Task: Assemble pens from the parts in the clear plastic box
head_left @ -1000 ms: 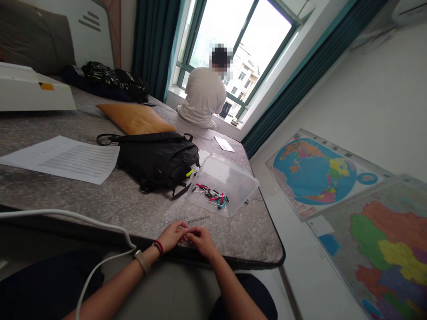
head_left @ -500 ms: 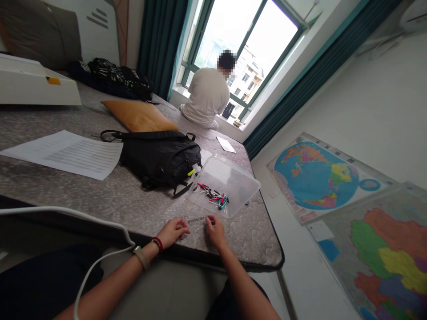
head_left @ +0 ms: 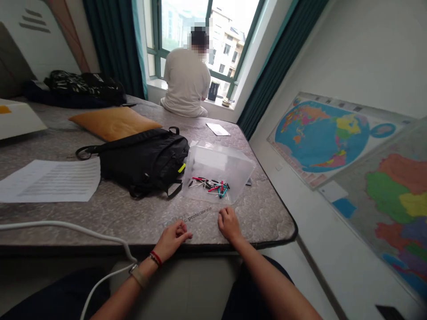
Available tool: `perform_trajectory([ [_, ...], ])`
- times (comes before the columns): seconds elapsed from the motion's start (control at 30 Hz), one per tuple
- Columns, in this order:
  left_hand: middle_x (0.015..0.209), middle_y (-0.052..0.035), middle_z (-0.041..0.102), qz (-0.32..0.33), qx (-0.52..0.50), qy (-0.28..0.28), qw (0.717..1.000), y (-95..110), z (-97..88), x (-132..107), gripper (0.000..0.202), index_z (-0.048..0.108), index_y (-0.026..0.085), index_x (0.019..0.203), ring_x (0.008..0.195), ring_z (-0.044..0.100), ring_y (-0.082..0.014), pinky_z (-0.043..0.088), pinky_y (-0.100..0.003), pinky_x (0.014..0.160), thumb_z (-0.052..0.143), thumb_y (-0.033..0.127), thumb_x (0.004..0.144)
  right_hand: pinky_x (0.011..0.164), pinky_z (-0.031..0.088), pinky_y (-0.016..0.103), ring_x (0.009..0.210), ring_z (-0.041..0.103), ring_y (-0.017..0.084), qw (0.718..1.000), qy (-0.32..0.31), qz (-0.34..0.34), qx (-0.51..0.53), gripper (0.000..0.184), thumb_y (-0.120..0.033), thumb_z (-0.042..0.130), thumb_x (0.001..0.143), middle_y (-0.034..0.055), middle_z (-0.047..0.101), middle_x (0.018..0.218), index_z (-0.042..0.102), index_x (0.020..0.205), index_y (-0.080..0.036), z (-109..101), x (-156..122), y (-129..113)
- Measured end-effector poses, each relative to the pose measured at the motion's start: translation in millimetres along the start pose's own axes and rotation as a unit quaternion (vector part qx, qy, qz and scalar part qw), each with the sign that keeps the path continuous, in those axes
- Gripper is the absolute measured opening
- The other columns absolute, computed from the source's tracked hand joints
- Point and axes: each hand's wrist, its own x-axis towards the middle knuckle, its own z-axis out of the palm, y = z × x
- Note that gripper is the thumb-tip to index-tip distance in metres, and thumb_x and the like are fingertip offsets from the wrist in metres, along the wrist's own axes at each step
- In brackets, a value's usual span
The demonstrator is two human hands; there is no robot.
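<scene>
My left hand [head_left: 172, 240] rests on the near edge of the grey mattress [head_left: 133, 213], fingers curled and pinched together; what they hold, if anything, is too small to see. My right hand [head_left: 228, 224] lies a little further in on the mattress, fingers bent under, just below the clear plastic box [head_left: 218, 173]. Inside the box are several small coloured sticks [head_left: 211, 184]. The two hands are apart.
A black backpack [head_left: 143, 158] lies left of the box, printed sheets [head_left: 50, 180] further left, an orange cushion [head_left: 111, 122] behind. A person in a white shirt [head_left: 186, 84] sits at the window. A white cable [head_left: 66, 226] crosses the near edge. Maps [head_left: 320, 133] lean on the right wall.
My hands were touching at the mattress edge; the right hand has moved away to the right, toward the box. The camera has turned and levelled.
</scene>
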Motion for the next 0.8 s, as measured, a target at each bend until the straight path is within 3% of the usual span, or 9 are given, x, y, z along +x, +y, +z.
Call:
perform_trajectory([
  [0.27,0.07,0.0007,0.066,0.012,0.05,0.005,0.999,13,19.9,15,0.032,0.048,0.023,0.074,0.071,0.068,-0.0184,0.048,-0.026,0.066,0.069,0.046,0.08,0.087,0.036,0.035,0.098,0.046,0.025,1.0,-0.005,0.031,-0.005,0.011,-0.021,0.055,0.087,0.0094,0.054,0.101,0.061,0.096,-0.019,0,0,3],
  [0.37,0.071,-0.0004,0.068,0.009,0.022,0.021,0.999,25,29.3,39,0.035,0.045,0.023,0.075,0.071,0.069,-0.0196,0.051,-0.028,0.067,0.069,0.049,0.078,0.087,0.036,0.036,0.098,0.045,0.025,0.999,-0.007,0.037,0.006,0.012,-0.022,0.055,0.086,0.0098,0.054,0.101,0.061,0.096,-0.02,0,0,5],
  [0.47,0.075,-0.0034,0.07,0.014,0.004,0.037,0.999,45,37.4,80,0.04,0.048,0.022,0.08,0.073,0.07,-0.0214,0.053,-0.028,0.064,0.071,0.053,0.074,0.086,0.035,0.036,0.099,0.045,0.026,0.999,-0.009,0.045,0.018,0.014,-0.02,0.056,0.085,0.0104,0.054,0.102,0.061,0.098,-0.019,0,-1,6],
  [0.53,0.098,-0.0096,0.072,0.015,-0.002,0.046,0.999,61,40.4,112,0.05,0.053,0.02,0.101,0.074,0.07,-0.0203,0.053,-0.028,0.062,0.073,0.054,0.071,0.086,0.035,0.037,0.099,0.045,0.026,0.999,-0.012,0.048,0.024,0.016,-0.019,0.056,0.084,0.0106,0.055,0.102,0.061,0.099,-0.019,-1,-1,6],
  [0.57,0.118,-0.0131,0.067,0.023,0.005,0.054,0.998,68,41.2,127,0.062,0.051,0.02,0.115,0.079,0.07,-0.0194,0.054,-0.027,0.063,0.076,0.052,0.068,0.086,0.036,0.037,0.099,0.045,0.026,0.998,-0.014,0.049,0.026,0.016,-0.019,0.057,0.083,0.0107,0.055,0.103,0.061,0.099,-0.019,-2,0,6],
  [0.63,0.137,-0.0169,0.055,0.04,0.039,0.085,0.995,79,42.5,151,0.074,0.048,0.02,0.125,0.081,0.07,-0.0175,0.053,-0.025,0.063,0.078,0.051,0.066,0.086,0.036,0.037,0.1,0.045,0.026,0.998,-0.019,0.051,0.027,0.016,-0.019,0.057,0.084,0.0107,0.055,0.103,0.06,0.1,-0.019,-4,0,7],
  [0.7,0.132,-0.0162,0.059,0.033,0.069,0.061,0.995,84,44.4,164,0.064,0.054,0.018,0.12,0.078,0.07,-0.0173,0.052,-0.024,0.059,0.073,0.054,0.071,0.087,0.037,0.037,0.101,0.045,0.026,0.998,-0.026,0.051,0.024,0.016,-0.021,0.056,0.084,0.0106,0.055,0.104,0.059,0.1,-0.019,-6,0,7],
  [0.8,0.101,-0.0105,0.073,0.034,0.117,-0.018,0.992,76,49.9,165,0.044,0.063,0.015,0.101,0.071,0.07,-0.0184,0.053,-0.026,0.058,0.063,0.053,0.079,0.087,0.038,0.037,0.102,0.046,0.026,0.998,-0.033,0.052,0.018,0.016,-0.023,0.056,0.086,0.0102,0.055,0.105,0.058,0.101,-0.019,-8,1,8],
])
